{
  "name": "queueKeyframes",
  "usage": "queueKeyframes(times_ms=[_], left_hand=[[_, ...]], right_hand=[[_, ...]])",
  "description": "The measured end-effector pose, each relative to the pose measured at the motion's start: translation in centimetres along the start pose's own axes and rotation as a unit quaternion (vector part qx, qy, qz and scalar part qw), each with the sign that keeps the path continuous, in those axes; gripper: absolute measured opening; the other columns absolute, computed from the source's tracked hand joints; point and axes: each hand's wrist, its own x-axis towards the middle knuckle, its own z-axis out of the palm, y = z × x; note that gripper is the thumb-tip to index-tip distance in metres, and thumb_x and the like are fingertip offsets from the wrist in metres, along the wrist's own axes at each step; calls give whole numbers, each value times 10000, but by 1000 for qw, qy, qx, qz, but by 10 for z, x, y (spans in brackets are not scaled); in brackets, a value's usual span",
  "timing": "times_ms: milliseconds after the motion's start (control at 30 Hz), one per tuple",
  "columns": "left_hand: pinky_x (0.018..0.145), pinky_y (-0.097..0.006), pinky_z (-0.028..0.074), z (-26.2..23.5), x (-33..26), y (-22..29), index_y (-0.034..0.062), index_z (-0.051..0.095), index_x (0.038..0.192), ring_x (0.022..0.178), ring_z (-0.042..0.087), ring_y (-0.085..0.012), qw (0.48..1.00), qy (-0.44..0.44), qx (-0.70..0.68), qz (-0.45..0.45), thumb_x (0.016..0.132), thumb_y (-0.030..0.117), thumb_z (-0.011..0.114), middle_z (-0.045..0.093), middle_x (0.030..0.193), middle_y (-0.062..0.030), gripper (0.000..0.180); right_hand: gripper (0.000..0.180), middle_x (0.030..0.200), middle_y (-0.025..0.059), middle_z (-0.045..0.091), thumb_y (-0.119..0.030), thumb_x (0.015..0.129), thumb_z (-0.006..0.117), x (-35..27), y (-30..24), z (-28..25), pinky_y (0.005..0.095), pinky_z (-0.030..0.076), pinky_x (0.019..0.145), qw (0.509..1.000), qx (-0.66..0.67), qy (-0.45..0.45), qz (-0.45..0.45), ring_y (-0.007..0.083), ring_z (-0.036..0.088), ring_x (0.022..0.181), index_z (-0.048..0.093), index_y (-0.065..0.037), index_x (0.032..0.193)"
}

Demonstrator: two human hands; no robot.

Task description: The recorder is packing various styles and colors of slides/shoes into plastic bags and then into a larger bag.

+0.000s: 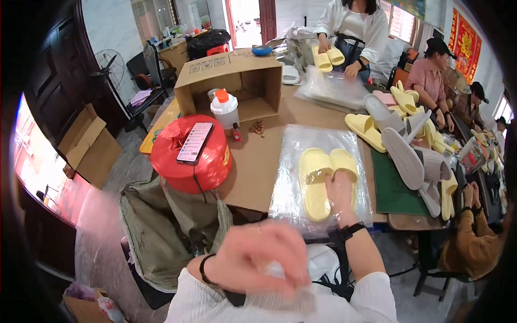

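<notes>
A pair of pale yellow slippers [314,185] lies side by side on a stack of clear plastic bags [288,161] at the table's front edge. My right hand [339,192] grips the pair where they meet, its fingers reaching under the strap of the right slipper. Close in front of my body, my left hand [264,253] is raised and smeared by motion. Its fingers are too blurred to read, and whether it holds anything is unclear.
Loose yellow and grey slippers [401,156] pile up at the right, partly over a green mat [396,185]. A red twine roll [191,167] carries a phone [195,142]. Behind stand a white bottle [224,110] and cardboard box [229,67]. Across the table, a person [353,32] holds yellow slippers.
</notes>
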Motion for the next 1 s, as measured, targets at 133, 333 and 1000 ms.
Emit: queueKeyframes(times_ms=[133, 333, 1000], left_hand=[[745, -357, 561, 24, 24, -14, -49, 720, 986, 907, 690, -315, 912, -312, -238, 119, 920, 72, 693, 721, 985, -152, 140], [697, -354, 526, 52, 21, -4, -36, 702, 937, 822, 671, -294, 920, -213, -328, 16, 861, 14, 746, 701, 870, -146, 101], [848, -392, 529, -197, 105, -175, -20, 471, 1302, 976, 641, -312, 725, 297, 606, -136, 805, 156, 779, 613, 1125, -182, 610]], right_hand=[[295, 897, 263, 574, -241, 922, 620, 0, -4, 3, 514, 466, 751, 1000, -6, 6, -12, 452, 579, 832, 569, 46, 880], [293, 890, 257, 570, -245, 930, 609, -5, -1, 1, 522, 462, 758, 1000, -5, 4, -13, 457, 576, 831, 564, 41, 881], [323, 953, 270, 569, -272, 947, 586, 3, -13, -11, 516, 475, 779, 998, -3, -53, 28, 468, 579, 856, 558, 50, 952]])
